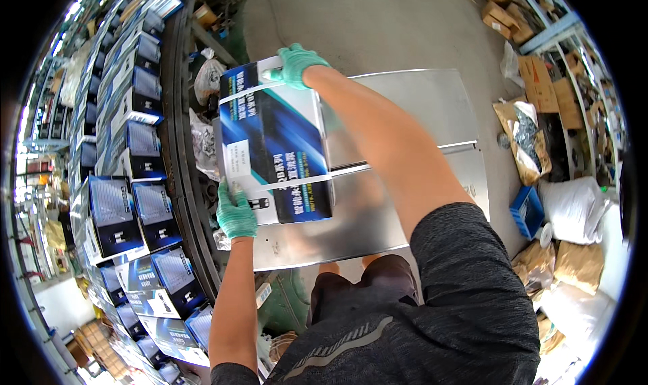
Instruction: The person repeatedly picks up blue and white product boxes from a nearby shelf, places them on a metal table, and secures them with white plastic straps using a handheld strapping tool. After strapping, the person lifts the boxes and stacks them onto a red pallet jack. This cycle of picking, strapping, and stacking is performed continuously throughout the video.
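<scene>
A printed cardboard box (277, 142) in blue, black and white lies on a shiny metal tabletop (405, 108), at its left side. Two white straps (307, 180) run across the box. My left hand (236, 213), in a green knitted glove, grips its near left corner. At the far edge, my right hand (297, 66) in a matching glove holds on, fingers over the rim and thumb on the top face near the far strap. The undersides of both grips are hidden by the box and gloves.
Rows of similar stacked boxes (111, 209) stand left, beyond a dark metal rail (192, 149) beside the table. Plastic-wrapped bundles (209, 78) sit between rail and table. On the right are a blue bin (526, 211), a white sack (574, 209) and shelves with cartons (538, 85).
</scene>
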Demonstrator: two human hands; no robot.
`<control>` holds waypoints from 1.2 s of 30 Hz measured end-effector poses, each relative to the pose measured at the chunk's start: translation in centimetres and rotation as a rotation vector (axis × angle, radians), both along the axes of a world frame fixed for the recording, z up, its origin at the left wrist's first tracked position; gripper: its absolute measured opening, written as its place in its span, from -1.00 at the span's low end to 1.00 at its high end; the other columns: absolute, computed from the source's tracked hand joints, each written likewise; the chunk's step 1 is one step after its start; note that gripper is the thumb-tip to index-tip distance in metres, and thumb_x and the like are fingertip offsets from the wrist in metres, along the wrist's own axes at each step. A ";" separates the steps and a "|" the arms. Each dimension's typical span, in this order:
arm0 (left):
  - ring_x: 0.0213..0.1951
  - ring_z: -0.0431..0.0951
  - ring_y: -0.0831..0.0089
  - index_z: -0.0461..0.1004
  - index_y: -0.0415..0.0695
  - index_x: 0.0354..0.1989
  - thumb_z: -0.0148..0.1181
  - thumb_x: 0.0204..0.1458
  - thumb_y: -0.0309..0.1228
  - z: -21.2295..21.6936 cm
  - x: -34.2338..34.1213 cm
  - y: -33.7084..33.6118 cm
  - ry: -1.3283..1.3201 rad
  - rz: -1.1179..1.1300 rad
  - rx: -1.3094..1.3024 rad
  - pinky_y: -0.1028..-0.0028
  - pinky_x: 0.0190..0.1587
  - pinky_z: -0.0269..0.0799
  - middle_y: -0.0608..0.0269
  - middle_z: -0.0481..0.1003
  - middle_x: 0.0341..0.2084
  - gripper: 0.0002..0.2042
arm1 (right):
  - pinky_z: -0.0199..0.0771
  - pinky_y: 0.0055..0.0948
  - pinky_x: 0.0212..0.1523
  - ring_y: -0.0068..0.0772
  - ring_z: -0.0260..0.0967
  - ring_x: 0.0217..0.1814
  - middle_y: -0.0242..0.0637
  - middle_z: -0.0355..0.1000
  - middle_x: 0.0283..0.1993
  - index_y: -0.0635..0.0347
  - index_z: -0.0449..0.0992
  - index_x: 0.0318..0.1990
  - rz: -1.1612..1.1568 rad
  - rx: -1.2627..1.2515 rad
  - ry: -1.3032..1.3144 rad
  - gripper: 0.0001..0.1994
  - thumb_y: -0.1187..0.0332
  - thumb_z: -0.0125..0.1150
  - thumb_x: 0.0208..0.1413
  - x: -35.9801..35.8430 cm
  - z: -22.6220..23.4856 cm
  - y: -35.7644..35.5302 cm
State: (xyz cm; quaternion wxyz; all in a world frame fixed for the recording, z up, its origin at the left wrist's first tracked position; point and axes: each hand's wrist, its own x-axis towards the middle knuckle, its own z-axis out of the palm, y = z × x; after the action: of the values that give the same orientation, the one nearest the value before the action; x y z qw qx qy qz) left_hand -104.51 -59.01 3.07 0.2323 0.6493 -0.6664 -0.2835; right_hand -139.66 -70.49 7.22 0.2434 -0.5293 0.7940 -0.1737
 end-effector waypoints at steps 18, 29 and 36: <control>-0.12 0.50 0.43 0.47 -0.24 0.11 0.15 0.27 -0.32 -3.2 -2.8 -6.3 0.483 -0.514 0.410 0.40 -0.01 0.45 0.25 0.51 -0.11 -0.68 | 0.45 -0.03 0.15 0.14 0.46 0.18 0.10 0.47 0.08 0.25 0.45 0.14 -0.805 -0.028 -0.461 -0.36 -0.21 0.05 0.28 4.8 -4.5 48.0; 0.31 0.34 0.20 0.19 -0.27 0.44 -0.09 0.33 0.13 -9.9 -14.7 -0.5 0.222 -0.775 1.323 0.28 0.39 0.22 0.08 0.34 0.32 -0.26 | 0.42 -0.07 0.24 -0.16 0.44 0.28 -0.17 0.48 0.28 0.10 0.50 0.25 -1.344 -0.419 -1.850 -0.24 -0.36 -0.28 0.34 22.1 -10.4 55.1; 0.33 0.33 0.18 0.17 -0.26 0.45 -0.12 0.30 0.19 -12.2 -16.9 10.4 0.103 -0.953 1.371 0.27 0.40 0.20 0.09 0.31 0.35 -0.21 | 0.44 -0.07 0.23 -0.15 0.49 0.24 -0.17 0.49 0.27 0.11 0.50 0.26 -1.340 -0.568 -1.919 -0.21 -0.38 -0.32 0.34 28.3 -6.7 58.5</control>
State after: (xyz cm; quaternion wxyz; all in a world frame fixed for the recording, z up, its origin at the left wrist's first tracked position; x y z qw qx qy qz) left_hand -121.38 -48.65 -9.14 -0.3289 0.2816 -0.5382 -0.7231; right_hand -111.39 -12.00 0.50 0.4710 0.2984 0.3399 -0.7573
